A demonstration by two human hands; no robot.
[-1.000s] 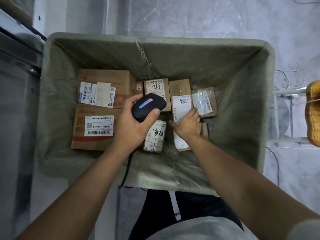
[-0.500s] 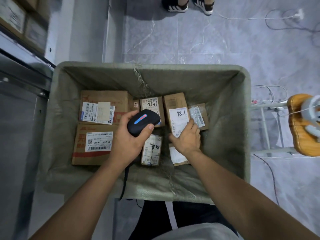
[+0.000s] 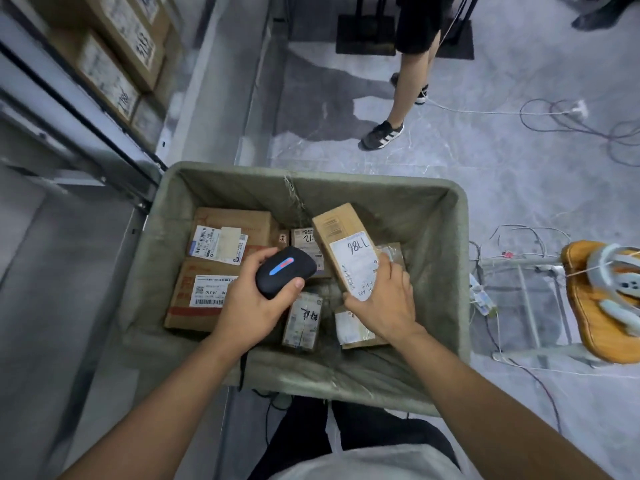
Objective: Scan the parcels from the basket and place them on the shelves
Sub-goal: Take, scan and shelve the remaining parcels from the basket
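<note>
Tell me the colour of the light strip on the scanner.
Blue with a red middle, on the black scanner; head view.

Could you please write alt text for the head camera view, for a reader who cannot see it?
A person's right hand lifts a labelled cardboard parcel out of a grey fabric basket while the left hand holds a black scanner beside it. More parcels lie in the basket; shelves with boxes stand at left.

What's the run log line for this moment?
left hand: holds scanner | right hand: grips parcel above basket | scan: pending
</note>
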